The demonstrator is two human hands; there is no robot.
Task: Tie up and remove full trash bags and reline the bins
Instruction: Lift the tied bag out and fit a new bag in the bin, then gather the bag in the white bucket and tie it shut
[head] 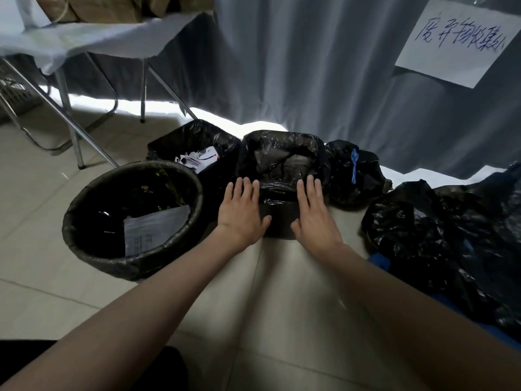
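— Small black bin (279, 221) with a fresh black plastic liner (282, 159) sits on the pale tiled floor (42, 193), right in front of the person, against the grey curtain (310, 66). Liner's folded over the rim all round.

— And the hands?

— Left hand (242, 213) lies flat on the near left side of that bin, fingers straight and spread, fingertips on the liner's folded edge. Right hand (314, 215) mirrors it on the near right side, fingers straight too. Neither one is curled around anything; both just press against the bin.

— What's next to it?

— A round black-lined bin (93, 244) to the left, with a white sheet of paper and bits of leafy waste inside. Behind it, touching the small bin, a square black-lined bin (169, 148) holding crumpled white paper. To the right, a tied black trash bag with a blue tie (354, 165) stands just beside the small bin, and a big crumpled heap of black plastic bags (439, 235) lies further right.

— Anything else?

— A folding metal-legged tabletop (98, 38) under a white cloth at upper left, and a white handwritten paper sign (448, 40) on the curtain.
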